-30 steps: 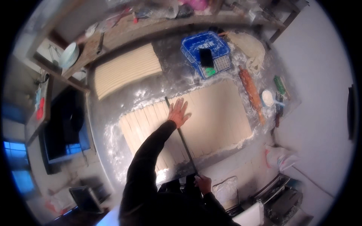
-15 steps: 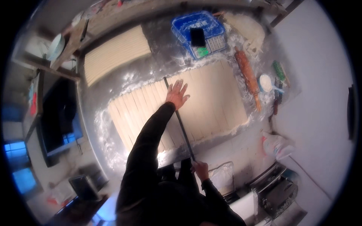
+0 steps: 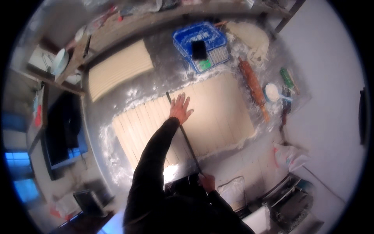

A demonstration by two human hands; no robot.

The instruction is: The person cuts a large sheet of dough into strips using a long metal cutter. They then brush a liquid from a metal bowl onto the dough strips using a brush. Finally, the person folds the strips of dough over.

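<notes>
A wide pale sheet of dough (image 3: 218,113) lies on the floured table, scored with near-parallel lines into long strips, most clearly on its left side. Across it runs a long thin dark bar (image 3: 189,146), from the far edge of the dough to past its near edge. My left hand (image 3: 180,109) lies flat on top of the bar toward its far end, fingers stretched and spread. At the near end, just beyond the dough, my right hand (image 3: 207,182) is closed around the bar. Whether the bar has a cutting edge cannot be made out.
Another stack of dough strips (image 3: 120,68) lies far left. A blue basket (image 3: 183,37) holding a dark phone (image 3: 199,50) stands at the back, near a pale dough lump (image 3: 253,37). On the right are a wooden rolling pin (image 3: 252,84), a scoop of flour (image 3: 272,93) and a green brush-like roller (image 3: 287,78).
The whole scene sits a little lower in the picture. My hands and the bar keep nearly the same place on the dough.
</notes>
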